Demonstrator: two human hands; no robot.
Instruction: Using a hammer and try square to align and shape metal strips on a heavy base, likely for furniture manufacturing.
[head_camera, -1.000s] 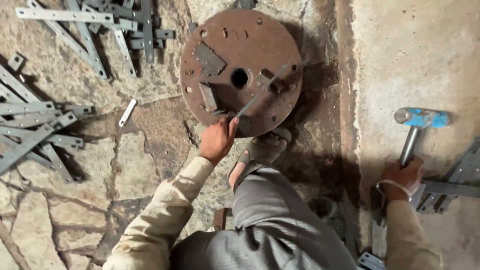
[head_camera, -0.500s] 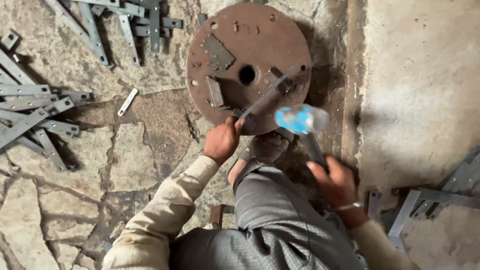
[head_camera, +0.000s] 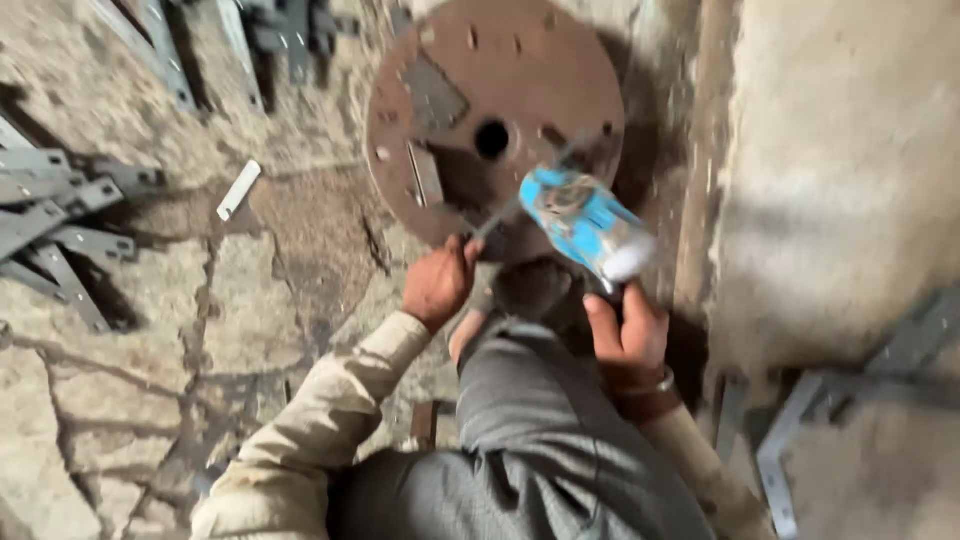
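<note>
A rusty round steel disc (head_camera: 470, 70) with a centre hole lies on the stone floor in front of me. My left hand (head_camera: 437, 285) grips the near end of a thin metal strip (head_camera: 540, 180) that lies across the disc's near edge. My right hand (head_camera: 625, 330) holds a hammer with a blue head (head_camera: 580, 220), raised and blurred above the strip. My knee in grey trousers (head_camera: 540, 420) fills the bottom centre.
Grey metal angle brackets lie piled at the left (head_camera: 60, 210) and at the top (head_camera: 290, 30). More brackets (head_camera: 790, 440) rest at the lower right beside a concrete slab (head_camera: 850, 150). A small white piece (head_camera: 238, 190) lies on the floor.
My right hand picked up the hammer from the right and swung it over the disc. My left hand stayed on the strip. The view moved closer.
</note>
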